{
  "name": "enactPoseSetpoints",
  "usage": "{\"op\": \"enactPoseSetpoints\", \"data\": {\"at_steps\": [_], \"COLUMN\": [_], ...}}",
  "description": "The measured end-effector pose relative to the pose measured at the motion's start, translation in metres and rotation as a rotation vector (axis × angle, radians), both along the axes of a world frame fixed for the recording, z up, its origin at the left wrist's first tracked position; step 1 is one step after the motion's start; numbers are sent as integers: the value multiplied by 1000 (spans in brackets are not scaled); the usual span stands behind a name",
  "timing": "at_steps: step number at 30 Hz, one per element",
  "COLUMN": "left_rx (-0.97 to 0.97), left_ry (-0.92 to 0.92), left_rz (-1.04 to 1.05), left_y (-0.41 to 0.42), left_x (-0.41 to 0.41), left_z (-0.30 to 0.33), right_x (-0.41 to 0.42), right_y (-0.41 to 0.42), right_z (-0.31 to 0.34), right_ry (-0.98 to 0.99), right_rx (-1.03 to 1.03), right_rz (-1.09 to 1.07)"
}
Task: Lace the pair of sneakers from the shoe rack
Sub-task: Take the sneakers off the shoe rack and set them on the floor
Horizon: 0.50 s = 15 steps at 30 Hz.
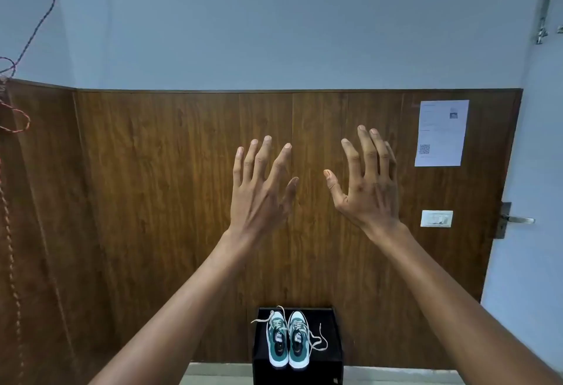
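Two green and white sneakers stand side by side on top of a black shoe rack (333, 354) at the bottom centre, toes towards the wall. The left sneaker (277, 342) and the right sneaker (299, 341) both have loose beige laces (318, 340) trailing onto the rack top. My left hand (259, 189) and my right hand (367, 183) are raised well above the shoes, backs towards me, fingers spread, holding nothing.
A wood-panelled wall (152, 202) runs behind the rack. A paper sheet (441, 133) and a white switch plate (436, 218) are fixed on it at right. A door handle (518, 219) is at far right. Twisted cords (12, 232) hang at the left edge.
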State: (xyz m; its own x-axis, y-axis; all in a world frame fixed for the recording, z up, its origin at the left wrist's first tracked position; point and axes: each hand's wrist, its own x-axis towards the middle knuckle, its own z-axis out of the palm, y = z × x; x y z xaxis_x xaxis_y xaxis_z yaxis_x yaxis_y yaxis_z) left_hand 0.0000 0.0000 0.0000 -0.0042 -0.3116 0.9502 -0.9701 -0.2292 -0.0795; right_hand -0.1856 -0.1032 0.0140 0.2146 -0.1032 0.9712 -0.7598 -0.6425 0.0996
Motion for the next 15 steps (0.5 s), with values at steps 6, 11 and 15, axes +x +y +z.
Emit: {"op": "enactPoseSetpoints", "data": {"at_steps": [6,11,15], "left_rx": [3,-15,23], "left_ry": [16,54,160], "left_rz": [-34,-128,-246], "left_y": [-2,2,12], "left_x": [4,14,27], "left_z": [-5,-16,-37], "right_x": [5,13,22], "right_y": [-6,-6,9], "right_z": [-6,-15,-40], "right_ry": [7,5,37], "right_rx": [-16,-5,49], "right_rz": [22,103,254]}}
